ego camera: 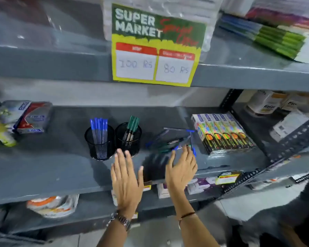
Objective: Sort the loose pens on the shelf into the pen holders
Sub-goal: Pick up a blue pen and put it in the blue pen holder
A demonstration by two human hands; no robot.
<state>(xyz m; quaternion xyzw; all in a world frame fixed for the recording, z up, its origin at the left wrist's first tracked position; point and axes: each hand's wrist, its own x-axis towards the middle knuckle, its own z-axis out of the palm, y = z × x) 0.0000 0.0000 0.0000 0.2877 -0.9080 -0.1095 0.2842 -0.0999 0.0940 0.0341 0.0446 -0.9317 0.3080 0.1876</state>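
Grey shelf (43,166) lies bare left of two mesh pen holders (112,139); loose pens (171,139) crowd against boxed packs (225,132) on the right. Left hand (126,177) spread flat near the front edge, right hand (181,168) open, fingertips touching the pile

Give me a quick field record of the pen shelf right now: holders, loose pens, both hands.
left holder: black mesh pen holder, blue-capped pens upright inside
right holder: black mesh pen holder touching the first, green-capped pens inside
loose pens: blurred pile of blue, green and black pens, between the holders and the marker boxes
left hand: open, empty, fingertips near the holders' bases
right hand: open, fingertips at the pile's near edge, nothing gripped
shelf: grey metal
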